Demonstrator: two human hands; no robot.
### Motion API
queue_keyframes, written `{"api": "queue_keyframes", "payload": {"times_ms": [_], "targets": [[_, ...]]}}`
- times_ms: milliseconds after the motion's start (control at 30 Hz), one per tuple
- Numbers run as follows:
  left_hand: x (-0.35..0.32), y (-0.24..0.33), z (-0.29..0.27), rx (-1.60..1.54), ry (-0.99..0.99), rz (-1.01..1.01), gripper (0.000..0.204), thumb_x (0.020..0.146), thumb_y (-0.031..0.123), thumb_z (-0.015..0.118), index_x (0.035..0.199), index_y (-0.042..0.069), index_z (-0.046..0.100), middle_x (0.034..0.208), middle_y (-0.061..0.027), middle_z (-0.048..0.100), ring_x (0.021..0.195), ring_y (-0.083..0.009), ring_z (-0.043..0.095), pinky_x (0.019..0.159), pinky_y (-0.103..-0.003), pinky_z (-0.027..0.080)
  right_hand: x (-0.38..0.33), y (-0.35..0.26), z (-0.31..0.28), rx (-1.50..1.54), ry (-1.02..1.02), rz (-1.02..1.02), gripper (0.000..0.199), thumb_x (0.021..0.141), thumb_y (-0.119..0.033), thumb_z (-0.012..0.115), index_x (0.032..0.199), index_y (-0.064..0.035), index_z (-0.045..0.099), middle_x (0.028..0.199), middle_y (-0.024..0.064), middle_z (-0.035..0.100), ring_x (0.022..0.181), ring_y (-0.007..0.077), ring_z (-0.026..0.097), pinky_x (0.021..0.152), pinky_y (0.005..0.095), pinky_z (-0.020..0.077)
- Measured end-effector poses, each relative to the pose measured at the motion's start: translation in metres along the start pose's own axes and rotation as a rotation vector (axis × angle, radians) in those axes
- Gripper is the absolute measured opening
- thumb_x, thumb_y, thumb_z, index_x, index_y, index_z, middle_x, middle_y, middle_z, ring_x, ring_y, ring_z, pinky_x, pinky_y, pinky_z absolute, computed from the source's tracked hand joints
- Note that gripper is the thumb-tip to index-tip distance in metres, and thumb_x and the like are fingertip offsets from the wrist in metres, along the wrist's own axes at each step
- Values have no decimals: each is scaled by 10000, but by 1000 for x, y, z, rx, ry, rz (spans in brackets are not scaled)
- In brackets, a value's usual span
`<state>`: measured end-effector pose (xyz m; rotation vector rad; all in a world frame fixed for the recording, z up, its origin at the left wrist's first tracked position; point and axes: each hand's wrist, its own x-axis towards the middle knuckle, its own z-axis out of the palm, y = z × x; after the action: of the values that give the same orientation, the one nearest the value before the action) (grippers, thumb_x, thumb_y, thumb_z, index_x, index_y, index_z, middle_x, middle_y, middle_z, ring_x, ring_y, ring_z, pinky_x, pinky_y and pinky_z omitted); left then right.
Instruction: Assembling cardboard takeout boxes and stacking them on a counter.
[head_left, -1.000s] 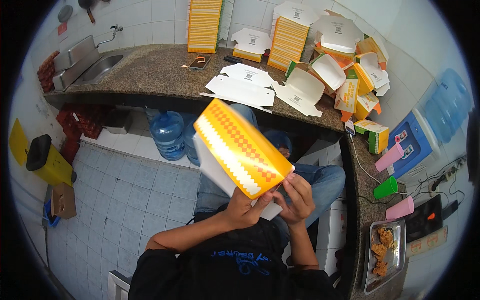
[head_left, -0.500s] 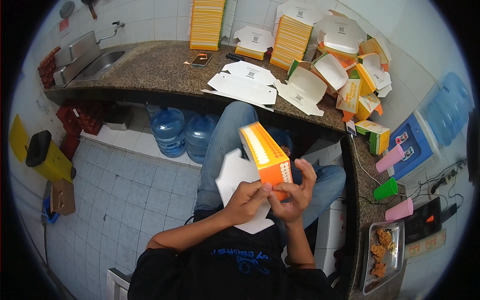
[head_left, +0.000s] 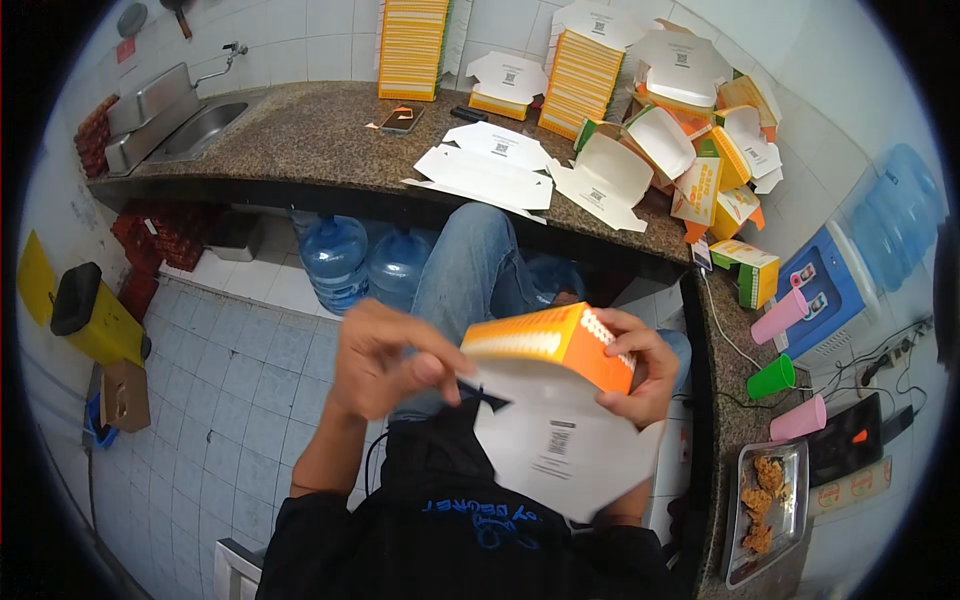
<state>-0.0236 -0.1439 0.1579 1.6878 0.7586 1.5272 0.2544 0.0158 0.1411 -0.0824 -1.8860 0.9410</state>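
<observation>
My right hand [head_left: 642, 368] grips the orange end of a partly folded cardboard food box [head_left: 535, 333] above my lap. The box is yellow and orange outside and white inside. Its wide white lid panel [head_left: 565, 450], printed with a dark square code, hangs toward my body. At the left end of the box is my left hand [head_left: 395, 360], a little blurred, its fingers apart and bent. Its index fingertip is close to the box edge; I cannot tell whether it touches. On the counter ahead lie flat white box blanks [head_left: 485, 165].
Tall stacks of flat boxes [head_left: 412, 50] and a heap of folded boxes [head_left: 700, 130] stand on the granite counter [head_left: 300, 125]. At right are plastic cups [head_left: 770, 377], a water dispenser [head_left: 835, 285] and a tray [head_left: 738, 560] of fried chicken. Water bottles [head_left: 335, 260] sit below the counter.
My left hand has let go of the box's near end and moved up and left. The box has turned, its orange end now to the right in my right hand, white lid panel facing me.
</observation>
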Motion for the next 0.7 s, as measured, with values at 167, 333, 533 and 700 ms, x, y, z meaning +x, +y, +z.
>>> {"api": "queue_keyframes", "payload": {"times_ms": [167, 333, 533, 700], "targets": [[43, -45, -1, 89, -176, 140, 893, 772, 481, 810, 1410, -29, 451, 1169, -119, 662, 998, -193, 674, 838, -290, 537, 20, 3, 1, 403, -280, 96, 452, 605, -121, 895, 991, 12, 699, 1210, 274, 653, 1101, 339, 663, 971, 396, 492], [17, -149, 11, -534, -816, -315, 935, 729, 333, 895, 1422, -31, 383, 1232, -93, 615, 1050, -152, 629, 848, -296, 533, 30, -7, 15, 190, -498, 83, 327, 599, -153, 855, 876, -47, 715, 1068, 160, 683, 997, 260, 669, 896, 349, 506], [-4, -197, 16, -566, -985, -269, 874, 735, 111, 868, 1436, -28, 364, 1173, -105, 639, 999, -154, 648, 807, -294, 541, 3, 7, 19, 178, -473, 186, 409, 777, -359, 798, 1004, -39, 680, 1086, 115, 655, 1011, 211, 623, 912, 331, 478], [-15, -131, 19, -392, -62, -328, 830, 772, 60, 772, 1472, -2, 332, 1313, -101, 551, 1219, -184, 521, 1048, -339, 401, -36, 25, 25, 895, 395, 657, 741, 979, -622, 404, 1282, 45, 520, 1206, 159, 609, 1068, 263, 616, 983, 390, 476]]}}
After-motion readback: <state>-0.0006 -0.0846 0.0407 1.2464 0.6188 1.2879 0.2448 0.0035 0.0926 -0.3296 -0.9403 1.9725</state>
